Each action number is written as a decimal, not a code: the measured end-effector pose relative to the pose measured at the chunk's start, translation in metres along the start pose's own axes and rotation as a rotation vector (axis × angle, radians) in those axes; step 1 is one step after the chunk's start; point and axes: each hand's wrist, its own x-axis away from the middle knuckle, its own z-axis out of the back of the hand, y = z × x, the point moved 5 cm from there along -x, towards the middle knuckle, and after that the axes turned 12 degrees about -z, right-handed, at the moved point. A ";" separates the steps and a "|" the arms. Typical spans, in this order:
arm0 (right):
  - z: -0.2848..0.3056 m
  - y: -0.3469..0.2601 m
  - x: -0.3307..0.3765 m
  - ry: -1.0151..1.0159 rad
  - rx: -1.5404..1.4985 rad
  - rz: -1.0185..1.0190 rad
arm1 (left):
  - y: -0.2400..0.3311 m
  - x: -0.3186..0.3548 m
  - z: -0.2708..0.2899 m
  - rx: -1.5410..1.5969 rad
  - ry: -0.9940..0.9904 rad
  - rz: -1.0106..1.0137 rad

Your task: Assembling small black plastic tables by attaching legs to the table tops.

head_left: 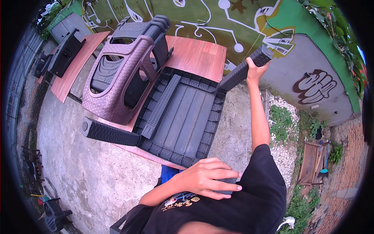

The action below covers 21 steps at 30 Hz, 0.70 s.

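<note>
An upturned dark grey plastic table [183, 117] lies with its ribbed underside facing up on a wood-patterned board. My right hand [258, 71] is stretched out and wrapped round the upper end of its far right table leg [237, 76], which has a woven texture. Close to my body, my left hand [212, 177] curls its fingers over the end of a dark block [228, 185] that looks like the near leg; most of it is hidden. Another leg [111, 132] sticks out to the left, untouched. A grey perforated bar [161, 107] lies along the underside's left part.
Stacked plastic chairs, a brown woven-pattern one [111, 99] in front, stand left of the table on the same board [198, 54]. Further left, a second board [72, 74] carries black plastic pieces [66, 54]. A painted wall [241, 23] rises behind. A broom [324, 169] stands at right.
</note>
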 end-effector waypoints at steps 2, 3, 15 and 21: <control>0.001 0.004 -0.003 0.016 0.005 -0.005 | 0.001 0.000 -0.001 -0.011 0.017 -0.026; -0.001 0.006 -0.005 0.001 0.040 -0.006 | 0.000 0.000 -0.001 -0.011 0.010 -0.022; -0.033 0.029 0.008 -0.175 0.155 0.082 | -0.010 -0.002 -0.006 -0.024 -0.006 -0.057; 0.009 0.032 0.007 -0.072 0.056 -0.016 | -0.010 -0.002 -0.006 0.005 0.048 -0.097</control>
